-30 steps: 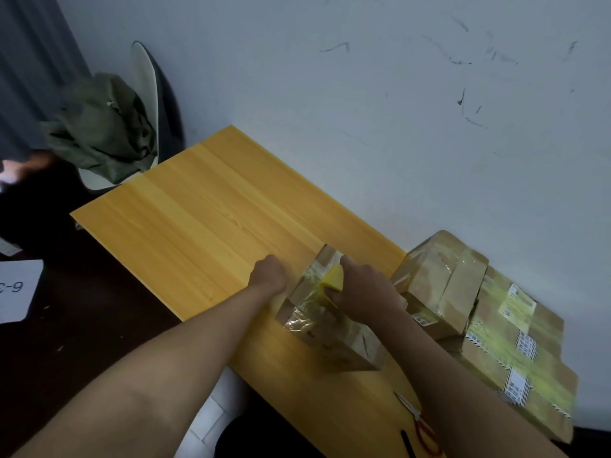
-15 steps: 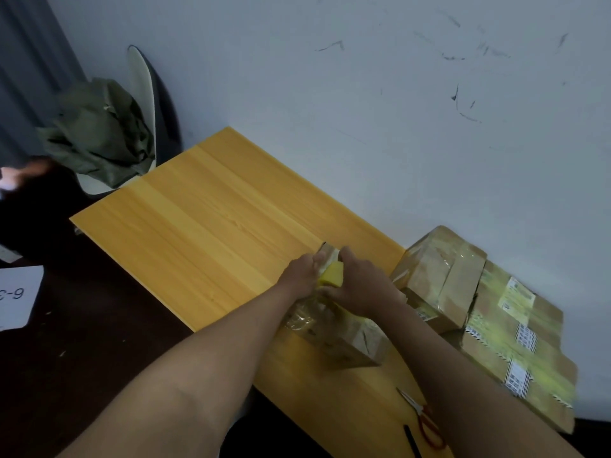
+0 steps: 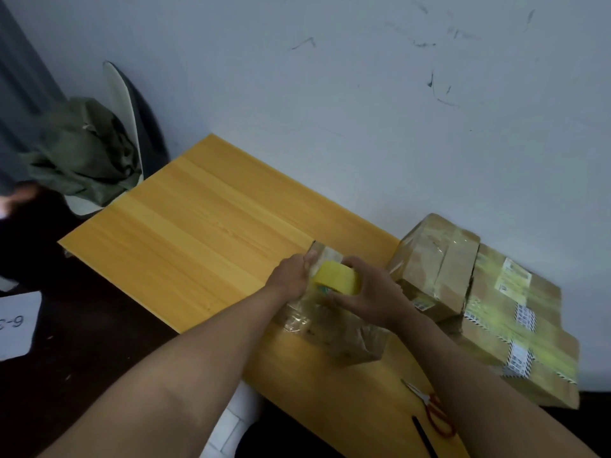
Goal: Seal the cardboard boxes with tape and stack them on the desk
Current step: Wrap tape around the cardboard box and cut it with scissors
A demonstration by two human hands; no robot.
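While your right hand [image 3: 370, 297] grips tape roll [image 3: 337, 278] and left hand [image 3: 291, 276] pinches box [image 3: 334, 320] near desk [image 3: 198, 226] front edge: risk — box slides off; tape creases.

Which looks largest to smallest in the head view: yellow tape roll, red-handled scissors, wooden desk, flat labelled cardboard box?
1. Wooden desk
2. Flat labelled cardboard box
3. Red-handled scissors
4. Yellow tape roll; close to the scissors, so unsure.
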